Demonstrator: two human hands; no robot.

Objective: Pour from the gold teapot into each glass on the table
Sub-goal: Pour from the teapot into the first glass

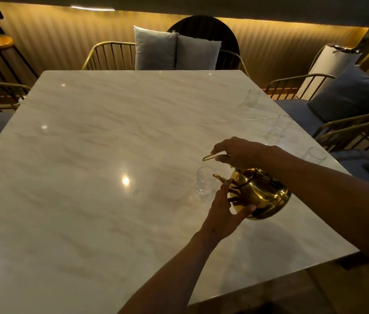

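We judge the teapot (260, 196) rigid, slick: right hand (242, 152) grips its handle (210, 157), left hand (226, 209) steadies its belly beside the glass (205, 183).

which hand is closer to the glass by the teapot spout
Left. The left hand cradles the gold teapot beside the glass, fingertips near the spout. The right hand grips the handle, higher up.

Polished gold metal teapot (261, 196), clear glasses (205, 181), glossy marble table (88, 177)
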